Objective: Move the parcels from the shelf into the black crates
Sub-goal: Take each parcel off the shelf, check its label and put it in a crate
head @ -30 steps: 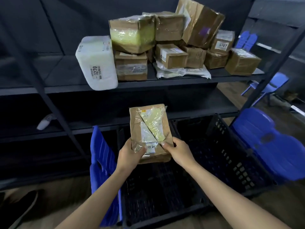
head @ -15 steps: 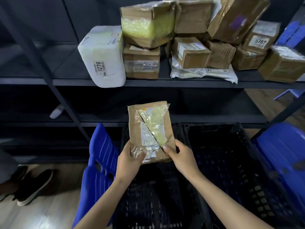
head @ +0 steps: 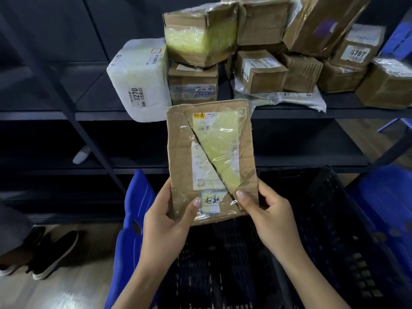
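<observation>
I hold a flat brown cardboard parcel (head: 211,157) upright in front of me, wrapped in clear and yellowish tape with white labels. My left hand (head: 166,221) grips its lower left edge and my right hand (head: 267,217) grips its lower right corner, thumbs on the front. It hangs above a black slotted crate (head: 220,264); a second black crate (head: 338,230) stands to the right. On the dark shelf (head: 289,112) behind sit several parcels: a white wrapped one marked 3270 (head: 139,79), brown boxes (head: 199,34), and a grey mailer bag (head: 296,99).
A blue plastic chair back (head: 133,219) stands left of the crates and another blue chair (head: 388,197) at the right. A person's dark shoes (head: 48,253) rest on the wooden floor at the lower left. A diagonal shelf brace (head: 73,112) crosses the left side.
The parcel has come up and closer to me, now covering part of the shelf edge. My view has shifted left and down; both hands keep their grip.
</observation>
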The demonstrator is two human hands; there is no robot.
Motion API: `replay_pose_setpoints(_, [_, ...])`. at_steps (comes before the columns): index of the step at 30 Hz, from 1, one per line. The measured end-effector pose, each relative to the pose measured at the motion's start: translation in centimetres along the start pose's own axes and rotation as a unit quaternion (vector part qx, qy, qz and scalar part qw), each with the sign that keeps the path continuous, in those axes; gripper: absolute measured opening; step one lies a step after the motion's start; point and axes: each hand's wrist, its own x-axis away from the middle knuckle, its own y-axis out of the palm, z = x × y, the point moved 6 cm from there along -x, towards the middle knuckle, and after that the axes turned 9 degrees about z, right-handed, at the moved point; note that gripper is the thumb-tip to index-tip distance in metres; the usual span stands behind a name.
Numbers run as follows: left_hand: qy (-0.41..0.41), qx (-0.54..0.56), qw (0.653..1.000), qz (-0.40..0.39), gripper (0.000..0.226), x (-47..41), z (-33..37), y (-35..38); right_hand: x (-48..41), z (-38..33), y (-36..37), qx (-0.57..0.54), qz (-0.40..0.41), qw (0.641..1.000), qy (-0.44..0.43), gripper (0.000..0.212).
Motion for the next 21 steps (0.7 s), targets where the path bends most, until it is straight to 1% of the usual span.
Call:
replay_pose_setpoints(2, [-0.001,-0.011,1.000,-0.006,0.053,-0.3,-0.7,0.4,-0.3,0.9,0.2,-0.001,-0.002,1.000,0.009,0.039])
replay_pose_setpoints(5, [-0.021,-0.036,0.999,-0.012,0.050,-0.7,-3.4,1.0,-0.7,3.5,0.9,0.016,-0.009,0.999,0.033,0.021])
replay_pose_setpoints(9, [-0.079,-0.100,0.991,-0.028,0.041,-1.0,-8.9,1.7,-1.1,8.7,2.2,0.058,-0.022,0.994,0.089,0.014])
replay_pose_setpoints(11, [-0.111,-0.136,0.984,-0.037,0.037,-1.1,-11.7,2.0,-1.4,11.7,3.0,0.073,-0.025,0.990,0.118,0.017])
replay_pose_setpoints(13, [-0.135,-0.165,0.976,-0.044,0.034,-1.1,-14.3,2.2,-1.6,14.4,4.0,0.094,-0.037,0.984,0.147,0.027])
replay_pose_setpoints(15, [-0.153,-0.193,0.968,-0.046,0.040,-1.2,-16.7,2.6,-1.7,17.0,5.0,0.119,-0.047,0.976,0.173,0.033])
replay_pose_setpoints(18, [-0.175,-0.215,0.960,-0.045,0.052,-1.5,-20.2,3.3,-1.9,20.7,6.2,0.153,-0.053,0.967,0.195,0.033])
replay_pose_setpoints(21, [-0.191,-0.226,0.954,-0.043,0.055,-1.9,-23.6,4.0,-2.2,24.2,7.5,0.173,-0.057,0.959,0.218,0.041])
